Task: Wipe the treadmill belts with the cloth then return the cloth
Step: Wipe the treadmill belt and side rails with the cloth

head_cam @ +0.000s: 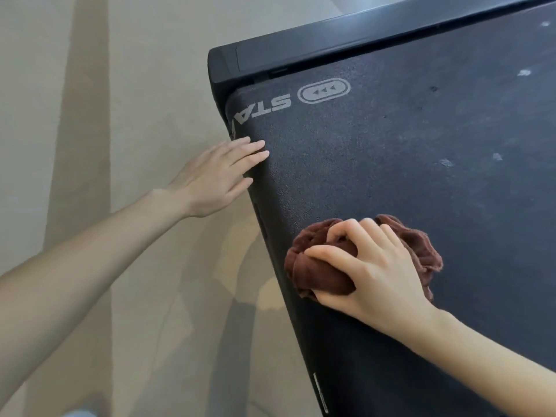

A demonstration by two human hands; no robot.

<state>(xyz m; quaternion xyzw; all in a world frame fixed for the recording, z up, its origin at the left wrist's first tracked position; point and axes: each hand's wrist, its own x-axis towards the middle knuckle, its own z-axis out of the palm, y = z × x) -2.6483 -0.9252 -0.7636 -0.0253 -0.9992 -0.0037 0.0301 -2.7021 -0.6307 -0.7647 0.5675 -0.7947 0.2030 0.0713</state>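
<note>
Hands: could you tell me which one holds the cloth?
The right hand, gripping the bunched brown cloth on the belt; the left hand only rests straight fingers at its edge.

treadmill belt [391, 152] printed with pale letters "STA", upside down, beside an oval three-arrow sign [323, 90]

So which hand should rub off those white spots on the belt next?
The right hand. It grips the bunched brown cloth against the belt, and the white spots lie on its side. The left hand holds nothing; its straight fingers only touch the belt's edge.
</note>
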